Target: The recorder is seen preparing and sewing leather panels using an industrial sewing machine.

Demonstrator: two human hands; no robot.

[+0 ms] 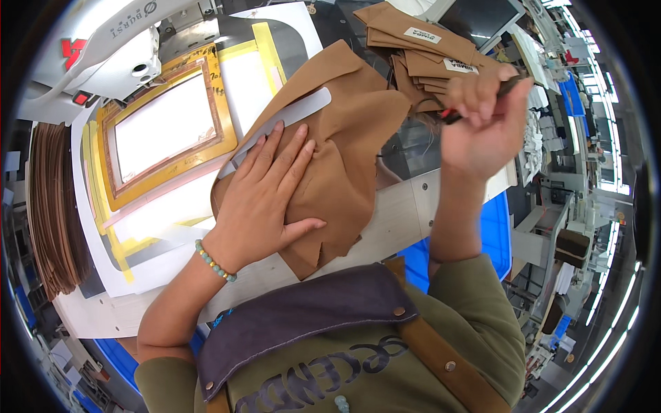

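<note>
A brown piece of cloth or thin leather (348, 151) lies rumpled in front of me, folded along its upper left side. My left hand (272, 182) presses flat on it with the fingers spread. A pale grey strip (303, 107) lies along the fold, touched by the fingertips. Raised to the right of the brown piece, my right hand (485, 120) is closed around a small black-and-red hand tool (451, 115). Its kind cannot be made out, since the fingers cover most of it.
A sewing machine (103, 62) stands at the far left. Beside the brown piece lies a yellow-edged template frame (225, 127). Stacked brown sheets (55, 206) sit at the left edge. Labelled brown pieces (430, 62) are piled at the back right, near a screen (482, 17). Blue bins (497, 230) sit below the table.
</note>
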